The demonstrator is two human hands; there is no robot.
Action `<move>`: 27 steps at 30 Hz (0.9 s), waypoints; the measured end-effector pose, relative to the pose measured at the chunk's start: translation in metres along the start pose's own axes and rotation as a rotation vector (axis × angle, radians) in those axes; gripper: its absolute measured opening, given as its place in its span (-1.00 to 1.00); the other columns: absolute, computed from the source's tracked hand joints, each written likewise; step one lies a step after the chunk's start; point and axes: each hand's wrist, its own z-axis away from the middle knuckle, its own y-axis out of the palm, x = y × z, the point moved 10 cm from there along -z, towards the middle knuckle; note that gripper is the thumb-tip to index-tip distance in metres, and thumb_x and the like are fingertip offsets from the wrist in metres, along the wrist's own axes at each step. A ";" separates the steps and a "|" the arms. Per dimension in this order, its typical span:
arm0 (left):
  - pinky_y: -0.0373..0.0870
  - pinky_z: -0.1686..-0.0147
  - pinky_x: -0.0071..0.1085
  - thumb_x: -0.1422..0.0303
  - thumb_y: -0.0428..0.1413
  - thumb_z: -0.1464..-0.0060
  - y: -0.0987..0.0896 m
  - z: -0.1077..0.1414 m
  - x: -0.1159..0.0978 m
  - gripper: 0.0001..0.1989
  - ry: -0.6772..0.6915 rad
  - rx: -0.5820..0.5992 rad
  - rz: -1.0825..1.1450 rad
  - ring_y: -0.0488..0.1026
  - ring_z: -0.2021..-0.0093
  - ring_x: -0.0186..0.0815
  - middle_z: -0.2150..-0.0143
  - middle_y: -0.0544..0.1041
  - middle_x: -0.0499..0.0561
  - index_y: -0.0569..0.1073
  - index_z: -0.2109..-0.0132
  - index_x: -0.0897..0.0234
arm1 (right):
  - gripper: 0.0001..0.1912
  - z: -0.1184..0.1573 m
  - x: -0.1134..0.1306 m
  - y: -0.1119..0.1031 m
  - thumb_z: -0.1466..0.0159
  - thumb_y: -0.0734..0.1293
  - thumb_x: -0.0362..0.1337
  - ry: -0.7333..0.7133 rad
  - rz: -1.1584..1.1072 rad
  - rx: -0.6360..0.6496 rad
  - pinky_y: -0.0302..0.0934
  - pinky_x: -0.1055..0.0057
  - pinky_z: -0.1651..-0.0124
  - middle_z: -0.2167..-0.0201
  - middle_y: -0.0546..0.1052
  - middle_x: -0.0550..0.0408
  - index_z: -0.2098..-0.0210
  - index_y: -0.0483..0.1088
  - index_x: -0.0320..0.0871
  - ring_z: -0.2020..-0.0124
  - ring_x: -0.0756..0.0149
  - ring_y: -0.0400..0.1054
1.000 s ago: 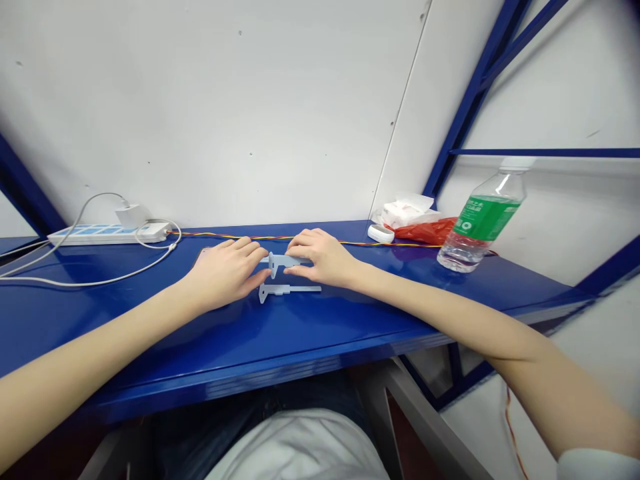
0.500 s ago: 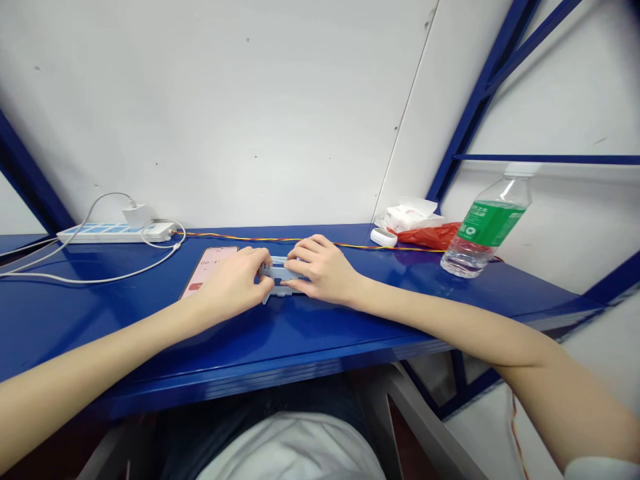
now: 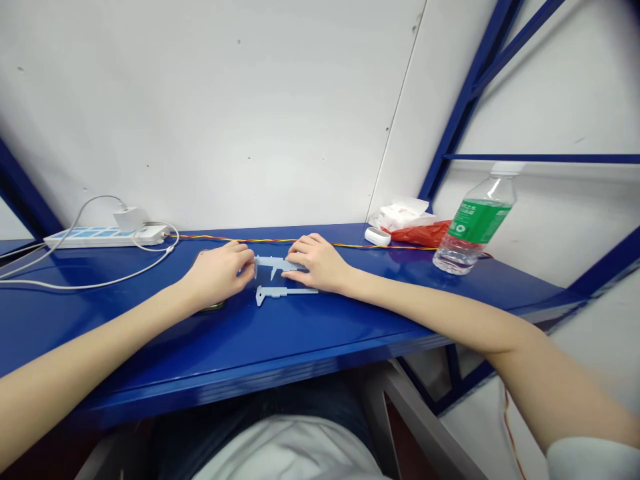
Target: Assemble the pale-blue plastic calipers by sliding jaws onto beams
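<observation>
Two pale blue plastic vernier calipers are between and below my hands. My left hand [image 3: 227, 267] is closed at the left end of the upper caliper [image 3: 280, 263], its fingertips pinching the fixed jaw. My right hand [image 3: 320, 263] grips the right part of that caliper, thumb below and fingers above. Its two jaws stand apart, pointing toward me. The second caliper [image 3: 273, 292] lies flat on the blue table [image 3: 280, 333] just nearer to me, its jaws close together and its beam reaching right, below my right hand. A phone [image 3: 217, 307] is mostly hidden under my left hand and wrist.
A white power strip [image 3: 100, 237] with a charger [image 3: 131, 219] and white cable [image 3: 90, 287] lies at the back left. At the back right are a small white device [image 3: 377, 236], a tissue pack [image 3: 404, 215], a red bag [image 3: 420, 235] and a water bottle [image 3: 477, 223].
My left hand has shifted left over the phone, covering its screen. The upper caliper's jaws now show apart, and the lower caliper is plainly visible. The view has shifted slightly.
</observation>
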 end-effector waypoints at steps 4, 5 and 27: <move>0.34 0.27 -0.37 0.40 -0.14 -0.17 0.000 0.002 -0.025 -0.77 0.192 0.023 -0.019 0.40 0.24 -0.26 0.36 0.47 0.01 0.39 0.33 0.25 | -0.67 -0.002 0.006 0.000 -0.25 0.29 -0.06 -0.018 -0.045 -0.009 0.09 0.27 0.06 0.27 0.52 -0.05 0.30 0.50 -0.22 0.20 0.22 0.30; 0.34 0.27 -0.37 0.40 -0.14 -0.18 0.000 0.002 -0.028 -0.77 0.214 0.021 -0.022 0.40 0.25 -0.26 0.36 0.46 0.01 0.39 0.33 0.26 | -0.67 -0.002 0.007 0.001 -0.25 0.29 -0.06 -0.016 -0.061 -0.006 0.09 0.27 0.06 0.26 0.52 -0.05 0.29 0.50 -0.23 0.20 0.23 0.30; 0.37 0.19 -0.31 0.35 -0.14 -0.17 0.012 -0.019 0.016 -0.72 0.126 0.134 -0.225 0.41 0.10 -0.17 0.19 0.50 0.10 0.43 0.14 0.29 | -0.79 0.002 -0.042 0.022 -0.28 0.25 -0.22 0.192 -0.115 0.166 0.12 0.21 0.01 0.14 0.48 -0.04 0.19 0.44 -0.20 0.09 0.18 0.29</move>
